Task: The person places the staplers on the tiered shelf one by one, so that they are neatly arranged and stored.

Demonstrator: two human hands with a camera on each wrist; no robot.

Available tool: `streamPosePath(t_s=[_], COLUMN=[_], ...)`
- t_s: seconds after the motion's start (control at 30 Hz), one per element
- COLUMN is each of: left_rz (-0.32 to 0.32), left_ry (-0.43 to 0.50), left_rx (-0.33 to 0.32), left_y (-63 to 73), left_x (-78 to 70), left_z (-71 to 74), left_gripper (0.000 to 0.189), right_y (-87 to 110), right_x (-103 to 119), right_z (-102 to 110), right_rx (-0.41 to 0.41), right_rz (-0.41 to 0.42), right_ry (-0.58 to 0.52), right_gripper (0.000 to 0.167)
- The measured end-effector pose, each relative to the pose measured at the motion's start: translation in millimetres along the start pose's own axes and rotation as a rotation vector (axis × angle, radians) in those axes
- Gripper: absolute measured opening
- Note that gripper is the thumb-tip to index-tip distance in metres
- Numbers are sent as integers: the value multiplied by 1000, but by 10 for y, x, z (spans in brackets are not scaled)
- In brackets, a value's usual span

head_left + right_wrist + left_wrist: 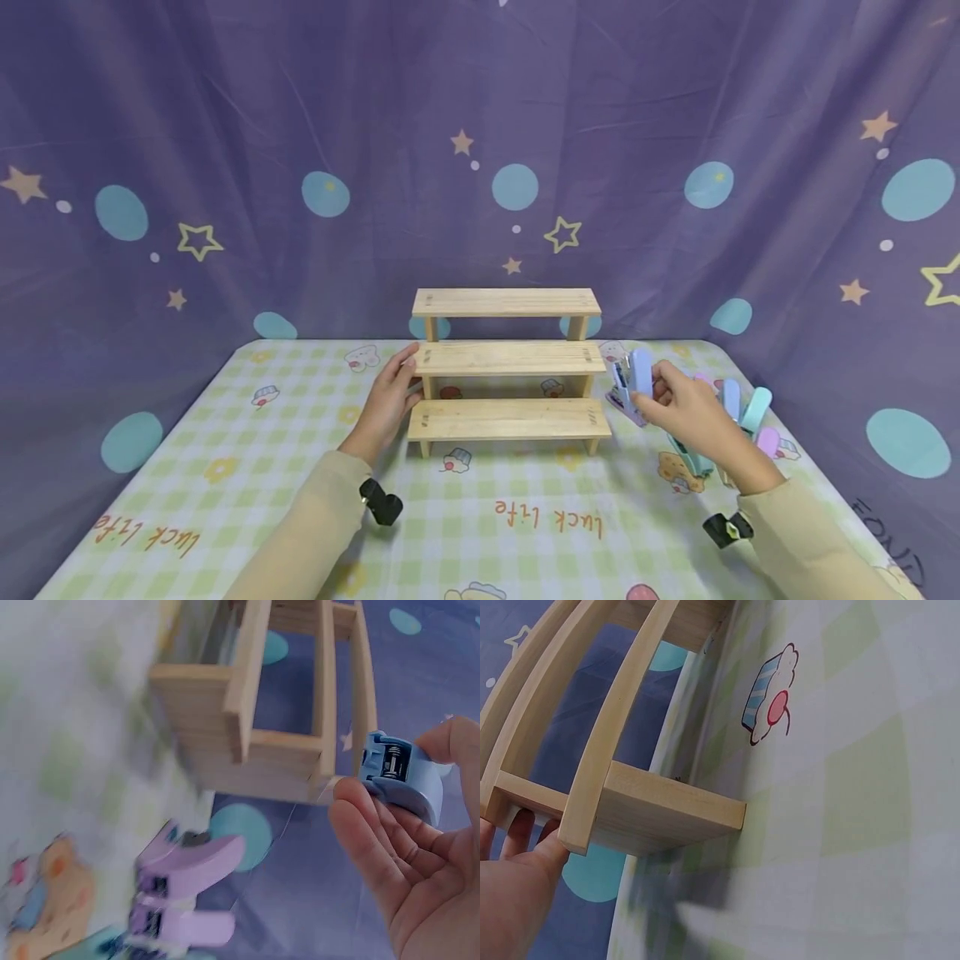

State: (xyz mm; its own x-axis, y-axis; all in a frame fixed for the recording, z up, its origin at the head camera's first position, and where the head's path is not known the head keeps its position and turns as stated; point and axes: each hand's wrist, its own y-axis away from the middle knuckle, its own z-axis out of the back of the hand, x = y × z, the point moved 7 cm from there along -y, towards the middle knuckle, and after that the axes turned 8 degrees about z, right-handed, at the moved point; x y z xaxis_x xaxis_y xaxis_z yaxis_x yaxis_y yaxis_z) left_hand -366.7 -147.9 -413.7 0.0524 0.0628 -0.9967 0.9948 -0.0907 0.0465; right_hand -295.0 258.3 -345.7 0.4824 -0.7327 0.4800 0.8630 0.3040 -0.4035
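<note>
Your left hand (382,408), at left, gripped left end of pale wooden three-tier shelf (510,358) by its middle board. Shelf stood upright at centre on green-and-white checked tablecloth (285,450), lowest tier near, highest far. Just right of shelf, your right hand (690,412) pinched light-blue plastic stapler (641,372) between thumb and fingers, raised above cloth. Lilac plastic staplers (199,870) sat below it. Farther right, beside your right wrist, clustered mint-green rounded stapler (757,408) and second light-blue stapler (731,398), both partly hidden.
</note>
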Motion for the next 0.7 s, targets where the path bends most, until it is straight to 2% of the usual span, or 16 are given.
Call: streamPosePath(t_s=[0.3, 0.53, 0.7], left_rz=[10, 6, 5], left_ry=[-1, -14, -8], left_rx=[-18, -8, -9], left_y=[-13, -20, -20], left_x=[6, 19, 21], left_z=[23, 25, 27], left_gripper=[49, 50, 49], right_y=[-426, -748, -948], right_x=[351, 620, 813], right_z=[-176, -386, -535], right_rx=[-16, 7, -4], right_rz=[96, 130, 203], right_ry=[-87, -168, -192], right_gripper=[24, 24, 25])
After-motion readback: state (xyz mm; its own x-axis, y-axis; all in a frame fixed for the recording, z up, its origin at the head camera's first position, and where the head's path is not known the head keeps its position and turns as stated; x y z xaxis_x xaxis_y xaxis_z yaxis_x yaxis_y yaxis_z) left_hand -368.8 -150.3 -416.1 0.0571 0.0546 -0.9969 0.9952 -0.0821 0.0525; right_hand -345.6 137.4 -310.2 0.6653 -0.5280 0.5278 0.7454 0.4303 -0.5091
